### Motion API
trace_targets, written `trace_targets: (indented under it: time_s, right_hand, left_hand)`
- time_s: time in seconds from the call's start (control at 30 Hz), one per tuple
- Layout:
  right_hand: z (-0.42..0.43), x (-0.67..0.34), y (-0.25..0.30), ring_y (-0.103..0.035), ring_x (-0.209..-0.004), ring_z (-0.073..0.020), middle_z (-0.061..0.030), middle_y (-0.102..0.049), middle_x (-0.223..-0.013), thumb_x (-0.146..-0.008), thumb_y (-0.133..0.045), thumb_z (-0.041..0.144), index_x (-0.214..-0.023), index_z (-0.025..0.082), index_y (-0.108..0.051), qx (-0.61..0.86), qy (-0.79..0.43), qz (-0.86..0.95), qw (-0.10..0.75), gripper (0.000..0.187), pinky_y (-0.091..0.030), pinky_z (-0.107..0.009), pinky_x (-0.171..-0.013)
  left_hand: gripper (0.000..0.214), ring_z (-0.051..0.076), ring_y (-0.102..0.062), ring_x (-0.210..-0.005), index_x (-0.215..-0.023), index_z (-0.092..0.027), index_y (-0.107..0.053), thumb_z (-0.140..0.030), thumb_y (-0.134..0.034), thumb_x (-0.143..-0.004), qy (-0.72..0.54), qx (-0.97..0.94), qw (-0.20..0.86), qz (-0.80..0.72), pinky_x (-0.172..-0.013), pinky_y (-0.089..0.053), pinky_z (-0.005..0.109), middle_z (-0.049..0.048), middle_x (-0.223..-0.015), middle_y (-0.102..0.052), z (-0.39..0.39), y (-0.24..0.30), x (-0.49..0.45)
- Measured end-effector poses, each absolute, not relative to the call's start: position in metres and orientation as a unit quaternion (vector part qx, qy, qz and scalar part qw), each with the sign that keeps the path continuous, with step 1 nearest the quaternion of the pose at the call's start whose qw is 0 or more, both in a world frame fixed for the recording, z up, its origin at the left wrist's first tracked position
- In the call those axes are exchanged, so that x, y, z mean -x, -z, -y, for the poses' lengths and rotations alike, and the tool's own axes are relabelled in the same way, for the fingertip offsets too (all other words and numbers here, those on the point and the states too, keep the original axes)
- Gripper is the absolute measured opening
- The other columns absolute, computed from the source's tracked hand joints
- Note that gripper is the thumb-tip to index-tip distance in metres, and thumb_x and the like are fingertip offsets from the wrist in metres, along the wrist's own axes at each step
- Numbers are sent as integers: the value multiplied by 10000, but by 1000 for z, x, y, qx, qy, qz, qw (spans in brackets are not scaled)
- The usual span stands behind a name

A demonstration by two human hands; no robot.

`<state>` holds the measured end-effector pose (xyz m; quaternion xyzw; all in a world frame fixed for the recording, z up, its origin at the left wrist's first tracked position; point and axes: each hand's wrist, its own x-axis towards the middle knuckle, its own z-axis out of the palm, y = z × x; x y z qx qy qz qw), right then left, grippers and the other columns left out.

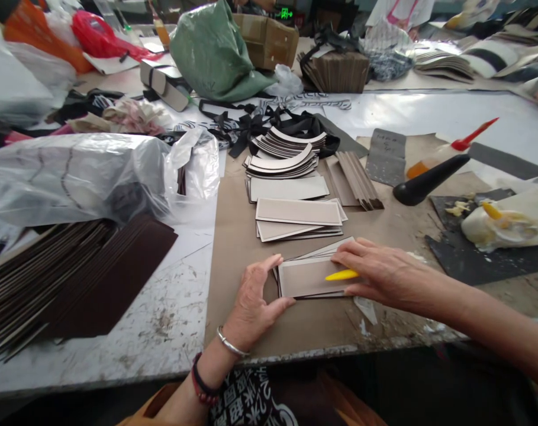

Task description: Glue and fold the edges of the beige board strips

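A small stack of beige rectangular panels with dark edges [306, 278] lies near the table's front edge. My left hand [258, 299] is at its left end, thumb and fingers spread apart around the corners. At the right end, my right hand [370, 272] has its fingers on the panels and grips a yellow pointed tool [341, 275], whose tip points left over the top panel. The tool's other end is hidden in the hand. Just beyond lie more rectangular panels [298, 212], a pale panel stack [290, 189] and curved strips [283, 163].
Dark brown strips [113, 278] and a clear plastic bag [77, 171] lie at left. To the right are a glue-smeared container [508, 222], a black cone-shaped object [428, 180] and a red-tipped bottle [455, 148]. A green bag [210, 53] stands behind.
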<state>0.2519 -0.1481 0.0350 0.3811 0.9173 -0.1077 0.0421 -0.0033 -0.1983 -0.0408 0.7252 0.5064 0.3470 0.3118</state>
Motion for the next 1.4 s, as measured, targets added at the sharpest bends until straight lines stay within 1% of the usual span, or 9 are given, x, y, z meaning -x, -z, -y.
trace_targets:
  time_s: [0.17,0.4,0.63,0.8,0.97,1.1,1.4]
  right_hand:
    - [145,-248,-32,-537,-911,-224,-65,-559,-1009,-751,-653,221,-1040,202,-550,-384,112,-915,58,307,-463,-345,-744]
    - [144,-245,-32,-528,-917,-227,-62,-560,-1000,-711,-703,198,-1041,186,-556,-388,104,-912,82,362,-461,-342,-744]
    - [145,-239,-37,-536,-885,-214,-49,-572,-968,-708,-714,191,-993,193,-579,-396,82,-909,104,316,-447,-303,-685]
    - [145,-237,-39,-547,-899,-218,-56,-584,-977,-715,-722,207,-995,186,-594,-399,74,-906,121,309,-454,-301,-691]
    - [146,-236,-37,-551,-907,-235,-66,-588,-974,-725,-724,274,-990,176,-603,-399,73,-905,128,307,-459,-317,-688]
    - [145,-236,-36,-550,-916,-242,-67,-587,-982,-730,-719,280,-978,175,-602,-395,71,-906,134,294,-459,-320,-687]
    - [144,-241,-28,-545,-924,-241,-63,-590,-993,-701,-746,280,-966,189,-601,-386,69,-913,111,315,-457,-307,-700]
  left_hand:
    - [649,233,-501,-1115,-1278,-244,-346,-224,-696,-732,-353,-729,303,-501,-980,-380,452,81,-1206,-537,198,44,4]
    - [591,236,-502,-1097,-1245,-230,-393,-237,-694,-737,-352,-732,288,-507,-962,-393,451,77,-1182,-551,199,45,3]
    - [570,237,-509,-1088,-1227,-223,-412,-242,-698,-734,-343,-733,281,-516,-959,-403,446,79,-1172,-551,199,43,3]
    - [579,237,-510,-1087,-1221,-217,-419,-258,-712,-723,-347,-733,280,-515,-961,-400,446,81,-1171,-554,199,44,3]
    - [583,238,-527,-1069,-1214,-233,-436,-289,-723,-710,-349,-733,271,-517,-950,-408,441,73,-1162,-568,199,45,3]
    - [578,234,-523,-1069,-1218,-232,-436,-297,-717,-717,-350,-739,265,-511,-949,-407,432,73,-1154,-572,199,46,4]
    - [579,231,-517,-1091,-1203,-226,-434,-296,-727,-708,-363,-735,270,-505,-967,-395,443,77,-1180,-560,199,49,3]
